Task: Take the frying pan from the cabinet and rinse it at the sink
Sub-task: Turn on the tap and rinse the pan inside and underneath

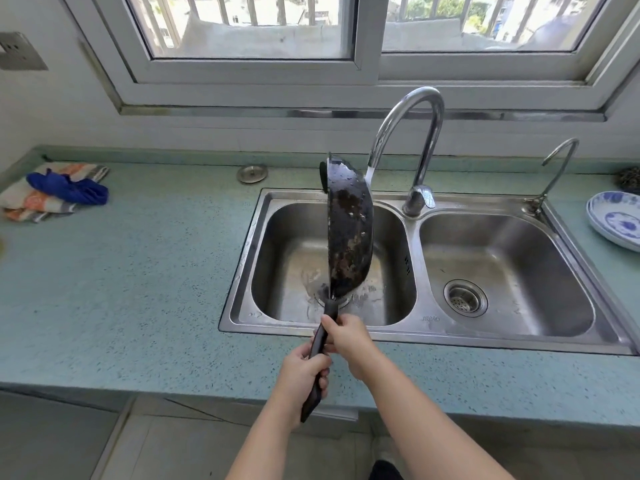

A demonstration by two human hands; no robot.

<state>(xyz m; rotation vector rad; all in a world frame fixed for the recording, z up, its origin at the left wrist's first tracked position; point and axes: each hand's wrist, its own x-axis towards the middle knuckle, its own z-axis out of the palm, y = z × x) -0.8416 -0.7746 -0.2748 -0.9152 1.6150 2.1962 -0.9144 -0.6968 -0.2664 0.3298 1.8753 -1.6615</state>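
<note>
Frying pan (349,233): out of cabinet, wet, tipped on edge draining over left sink basin (277,237); left hand (304,372) and right hand (346,337) both wrapped around its handle; rinse seemingly nearly finished.

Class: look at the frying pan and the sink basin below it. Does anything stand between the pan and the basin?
Nothing visible does. Both hands, left hand and right hand, grip the handle, and the frying pan hangs on edge directly over the left basin, which holds only water.

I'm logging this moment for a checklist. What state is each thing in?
frying pan: on edge over the left basin, wet
left hand: gripping the handle's end
right hand: gripping the handle nearer the pan
main faucet: no stream visible
left basin: wet at the bottom
right basin: strainer in the drain
</note>
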